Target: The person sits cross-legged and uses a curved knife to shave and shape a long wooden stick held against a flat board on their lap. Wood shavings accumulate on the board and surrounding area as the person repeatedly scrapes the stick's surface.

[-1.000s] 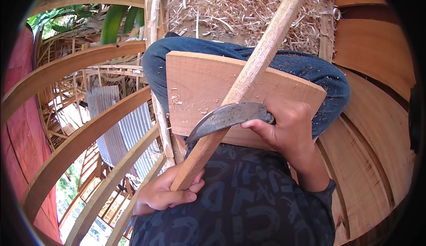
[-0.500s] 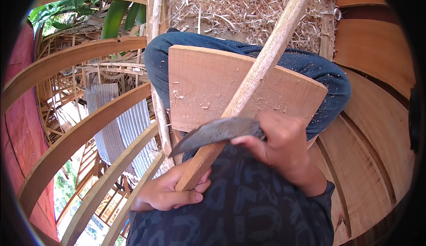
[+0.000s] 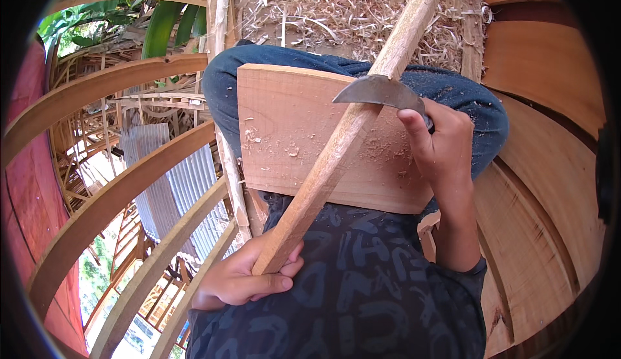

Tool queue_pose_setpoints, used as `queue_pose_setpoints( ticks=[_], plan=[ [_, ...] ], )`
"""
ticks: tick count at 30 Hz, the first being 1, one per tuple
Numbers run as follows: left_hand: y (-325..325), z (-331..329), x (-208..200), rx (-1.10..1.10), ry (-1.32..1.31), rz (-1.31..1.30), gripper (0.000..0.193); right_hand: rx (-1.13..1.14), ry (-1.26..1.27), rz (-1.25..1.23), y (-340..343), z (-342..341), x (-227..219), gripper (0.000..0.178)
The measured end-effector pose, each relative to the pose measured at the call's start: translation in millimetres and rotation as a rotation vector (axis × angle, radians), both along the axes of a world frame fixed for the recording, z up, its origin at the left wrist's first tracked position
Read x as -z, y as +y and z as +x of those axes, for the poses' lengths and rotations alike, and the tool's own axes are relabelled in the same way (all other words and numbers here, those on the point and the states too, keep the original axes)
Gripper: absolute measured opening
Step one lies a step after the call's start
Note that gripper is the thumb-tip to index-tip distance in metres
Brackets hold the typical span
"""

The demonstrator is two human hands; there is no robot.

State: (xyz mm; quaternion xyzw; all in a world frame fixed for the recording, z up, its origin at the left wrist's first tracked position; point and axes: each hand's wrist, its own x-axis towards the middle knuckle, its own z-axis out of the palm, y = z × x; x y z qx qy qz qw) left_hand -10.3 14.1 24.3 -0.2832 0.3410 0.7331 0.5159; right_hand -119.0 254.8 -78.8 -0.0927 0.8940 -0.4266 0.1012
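Observation:
A long wooden pole [image 3: 326, 165] slants across my lap from near my belly to the far right. My left hand [image 3: 249, 275] is wrapped round its near end. In my right hand [image 3: 445, 142] is the handle of a curved knife [image 3: 375, 90] with a dark metal blade. That blade lies crosswise on the pole's far part, its tip pointing left. Beneath the pole, a flat wooden board [image 3: 278, 129] rests across my crossed legs [image 3: 223, 84], dotted with small chips. My right fingers hide most of the knife handle.
Curly wood shavings [image 3: 310, 16] cover the floor ahead. Curved wooden ribs [image 3: 116, 191] stand on the left, with corrugated metal sheets [image 3: 194, 178] beyond. Wide planks [image 3: 530, 191] curve up along the right side. Green leaves [image 3: 162, 29] hang at the far left.
My right hand has moved the curved knife away from me along the pole, from near my left hand to beyond the board's far edge. My left hand keeps its grip.

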Motion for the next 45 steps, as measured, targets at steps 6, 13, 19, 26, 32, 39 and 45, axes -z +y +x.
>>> queue_pose_setpoints(
  ticks=[6, 13, 19, 26, 32, 39, 45],
  plan=[
    [-4, -8, -5, 0.098, -0.008, -0.015, 0.026, -0.326, 0.062, -0.028, -16, 26, -31, 0.048],
    [-4, -4, 0, 0.031, 0.011, -0.013, 0.028, -0.084, -0.038, 0.050, -1, 10, -6, 0.052],
    [-2, 1, 3, -0.011, 0.014, 0.006, 0.029, 0.031, 0.040, 0.145, 5, -8, 12, 0.052],
    [2, -10, 4, 0.061, 0.084, 0.020, 0.029, -0.152, 0.072, -0.023, -10, 13, -15, 0.052],
    [3, -3, 7, 0.065, 0.096, -0.016, 0.029, 0.143, -0.192, 0.190, 18, -28, 0, 0.049],
    [3, -8, 1, 0.071, 0.065, -0.041, 0.029, -0.041, -0.089, 0.098, 5, -17, -9, 0.047],
    [-9, -12, -2, 0.085, 0.027, 0.000, 0.030, -0.257, 0.042, 0.140, -15, -6, -32, 0.050]
  ],
)
